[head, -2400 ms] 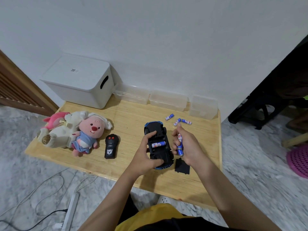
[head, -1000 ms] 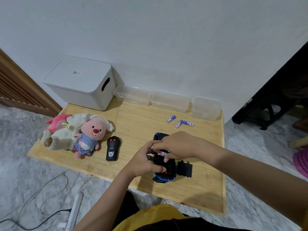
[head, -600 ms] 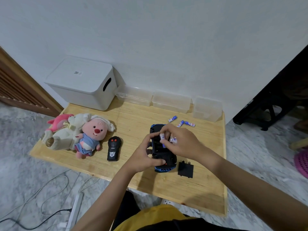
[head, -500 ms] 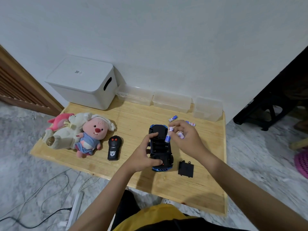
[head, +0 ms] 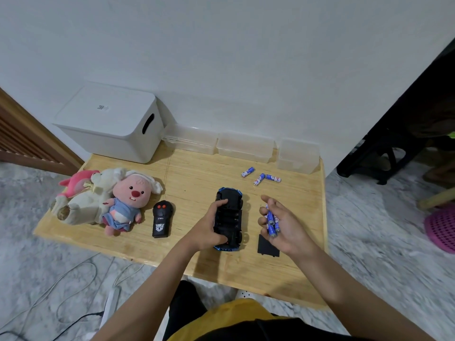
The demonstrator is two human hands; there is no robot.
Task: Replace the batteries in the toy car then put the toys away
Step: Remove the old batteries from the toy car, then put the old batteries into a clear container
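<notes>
We are at the point where the spent cells are out and need setting aside. Our left hand (head: 209,230) clamps the upside-down black and blue plastic toy car (head: 229,220) at the centre of the frame on the pale wooden counter (head: 202,178), fingers wrapped round its left side; the battery bay looks bare, though the detail is small. Our right hand (head: 283,225), just right of the car, has its grip curled loosely round a bundle of blue and white cylindrical used batteries (head: 272,220), seemingly 3.

We would put these down well apart from the 3 loose blue and white fresh batteries (head: 261,177) lying in the upper right of the counter, since both sets look alike and mixing them would spoil the job. We should keep the left hand firm so the car stays belly-up, then load each new cell matching polarity marks. The flat black battery cover (head: 267,244) waits just below the right hand, ready to snap back on afterwards.
</notes>
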